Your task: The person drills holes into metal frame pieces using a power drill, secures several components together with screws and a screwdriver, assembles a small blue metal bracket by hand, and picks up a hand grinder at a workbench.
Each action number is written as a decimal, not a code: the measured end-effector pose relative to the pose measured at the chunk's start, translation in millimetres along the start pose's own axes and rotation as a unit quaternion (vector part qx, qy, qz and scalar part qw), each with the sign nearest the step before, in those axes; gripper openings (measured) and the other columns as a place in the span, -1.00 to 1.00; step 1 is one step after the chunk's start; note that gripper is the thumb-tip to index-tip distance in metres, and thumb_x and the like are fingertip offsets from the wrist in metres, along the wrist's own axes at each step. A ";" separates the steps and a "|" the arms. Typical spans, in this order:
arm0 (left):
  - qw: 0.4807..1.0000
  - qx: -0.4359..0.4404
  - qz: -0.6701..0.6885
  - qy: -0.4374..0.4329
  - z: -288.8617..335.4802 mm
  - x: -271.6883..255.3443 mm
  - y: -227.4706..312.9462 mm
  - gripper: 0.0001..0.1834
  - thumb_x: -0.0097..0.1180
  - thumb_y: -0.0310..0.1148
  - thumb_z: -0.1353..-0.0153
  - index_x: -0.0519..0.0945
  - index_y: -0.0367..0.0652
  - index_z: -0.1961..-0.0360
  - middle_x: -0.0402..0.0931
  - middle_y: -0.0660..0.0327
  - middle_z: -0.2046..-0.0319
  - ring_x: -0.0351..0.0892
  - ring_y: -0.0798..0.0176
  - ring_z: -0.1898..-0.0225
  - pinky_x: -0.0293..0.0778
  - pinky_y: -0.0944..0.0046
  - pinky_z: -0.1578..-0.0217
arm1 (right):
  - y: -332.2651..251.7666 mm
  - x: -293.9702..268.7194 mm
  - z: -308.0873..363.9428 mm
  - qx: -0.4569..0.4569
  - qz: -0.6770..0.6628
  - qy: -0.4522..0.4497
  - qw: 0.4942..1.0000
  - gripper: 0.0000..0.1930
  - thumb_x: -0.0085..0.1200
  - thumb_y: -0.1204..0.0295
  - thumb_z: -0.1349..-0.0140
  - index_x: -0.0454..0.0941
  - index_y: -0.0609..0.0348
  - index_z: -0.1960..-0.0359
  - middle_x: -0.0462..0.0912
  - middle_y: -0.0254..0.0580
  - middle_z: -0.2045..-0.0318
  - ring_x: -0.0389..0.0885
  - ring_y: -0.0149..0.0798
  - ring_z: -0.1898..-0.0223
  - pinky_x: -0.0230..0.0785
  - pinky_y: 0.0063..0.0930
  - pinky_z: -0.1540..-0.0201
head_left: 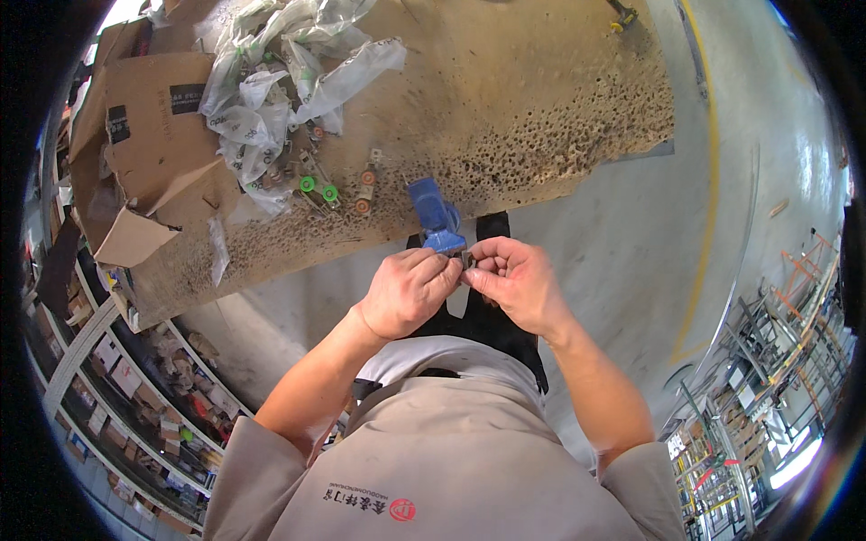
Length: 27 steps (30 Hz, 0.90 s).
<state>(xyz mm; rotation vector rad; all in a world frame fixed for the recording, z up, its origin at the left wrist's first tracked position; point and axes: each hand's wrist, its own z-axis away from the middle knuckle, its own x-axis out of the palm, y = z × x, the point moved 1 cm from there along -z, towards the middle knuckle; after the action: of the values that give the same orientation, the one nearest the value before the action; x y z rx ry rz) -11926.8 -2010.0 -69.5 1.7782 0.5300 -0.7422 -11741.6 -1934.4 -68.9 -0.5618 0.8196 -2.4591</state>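
Note:
Both hands meet just off the near edge of the worn workbench (505, 72). My left hand (410, 290) is closed, its fingertips pinching at a small metal piece (466, 261). From the other side, the thumb and fingers of my right hand (516, 281) close on that same piece. Fingers cover most of it, so its exact kind is unclear. Right beyond my fingertips, at the bench edge, stands a blue metal fixture (434, 212), shaped like a small vise. Left of it on the bench lie a green roller (330, 193) and an orange roller (363, 206) with small metal fittings.
Crumpled clear plastic bags (262, 108) lie on the bench beside an opened cardboard box (158, 117). A yellow-tipped tool (621, 16) rests at the far right of the bench. Loaded shelving (126, 379) stands at left, metal racks (722, 451) at right.

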 end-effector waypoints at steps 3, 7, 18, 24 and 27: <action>1.000 -0.012 0.005 0.012 -6.5 3.3 -3.0 -0.63 0.36 -0.55 0.16 0.59 -0.30 0.23 0.45 0.20 0.51 0.52 0.13 0.52 0.46 0.16 0.56 | -0.5 -1.2 -4.7 -0.013 0.005 0.022 1.000 -0.75 0.32 0.50 -0.22 0.61 0.34 0.11 0.69 -0.36 0.40 0.54 -0.56 0.38 0.43 -0.60 0.34; 0.999 -0.021 0.006 -0.026 -9.9 0.0 -0.3 -0.64 0.29 -0.52 0.11 0.59 -0.33 0.20 0.43 0.21 0.49 0.52 0.16 0.50 0.50 0.17 0.53 | -3.4 -7.3 -5.8 -0.001 0.045 0.012 0.999 -0.73 0.34 0.48 -0.19 0.61 0.38 0.14 0.69 -0.30 0.45 0.56 -0.55 0.41 0.44 -0.56 0.36; 0.998 -0.040 0.022 -0.037 -16.4 -3.6 1.6 -0.63 0.32 -0.58 0.19 0.58 -0.32 0.25 0.42 0.21 0.52 0.50 0.14 0.52 0.45 0.15 0.54 | -21.9 -15.2 -10.8 0.018 0.076 -0.041 0.996 -0.73 0.34 0.42 -0.17 0.62 0.41 0.22 0.69 -0.24 0.48 0.61 -0.51 0.45 0.46 -0.52 0.41; 0.998 -0.053 0.029 -0.033 -19.8 -2.7 2.1 -0.66 0.35 -0.65 0.20 0.60 -0.29 0.29 0.49 0.18 0.50 0.53 0.09 0.51 0.49 0.13 0.52 | 56.1 -7.7 -11.8 0.101 -0.069 0.057 0.991 -0.70 0.01 0.45 -0.42 0.55 0.34 -0.10 0.68 -0.23 0.25 0.59 -0.43 0.36 0.49 -0.54 0.28; 0.999 -0.037 0.031 -0.024 -21.0 -1.4 1.6 -0.68 0.34 -0.65 0.15 0.59 -0.33 0.28 0.48 0.19 0.50 0.53 0.12 0.51 0.48 0.15 0.52 | 82.0 8.1 -17.1 0.085 -0.075 0.006 0.994 -0.68 0.04 0.51 -0.39 0.55 0.37 -0.12 0.69 -0.05 0.08 0.61 -0.33 0.21 0.51 -0.48 0.20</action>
<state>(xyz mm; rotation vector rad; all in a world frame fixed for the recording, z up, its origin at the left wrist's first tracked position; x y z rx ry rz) -11922.0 -1990.5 -62.9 1.6961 0.4638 -0.7109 -11731.2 -1989.1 -132.1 -0.5652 0.5836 -2.6397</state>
